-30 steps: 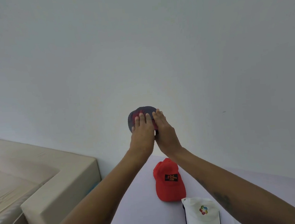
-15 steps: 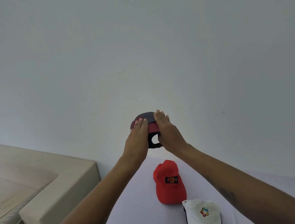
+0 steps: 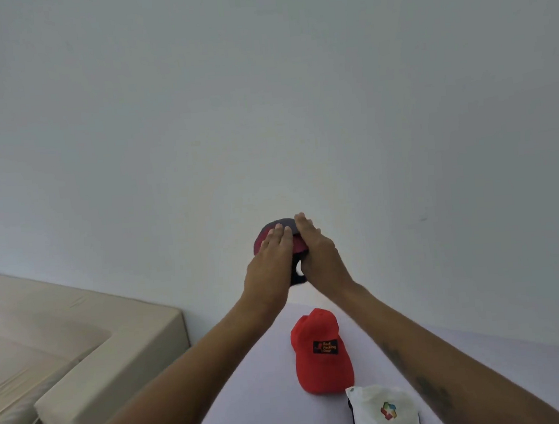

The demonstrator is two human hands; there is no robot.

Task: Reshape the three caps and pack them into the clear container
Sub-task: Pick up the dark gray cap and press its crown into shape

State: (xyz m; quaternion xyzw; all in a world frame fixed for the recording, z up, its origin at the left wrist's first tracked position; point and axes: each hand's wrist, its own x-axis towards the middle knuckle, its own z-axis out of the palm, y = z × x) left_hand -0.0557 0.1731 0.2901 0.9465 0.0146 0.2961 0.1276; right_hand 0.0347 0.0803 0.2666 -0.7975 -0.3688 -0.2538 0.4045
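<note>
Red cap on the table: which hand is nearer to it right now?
Right, narrowly. Both hands are raised beyond the red cap, on the dark cap with red panels; the right hand sits almost directly beyond it, the left hand further off to its left.
</note>
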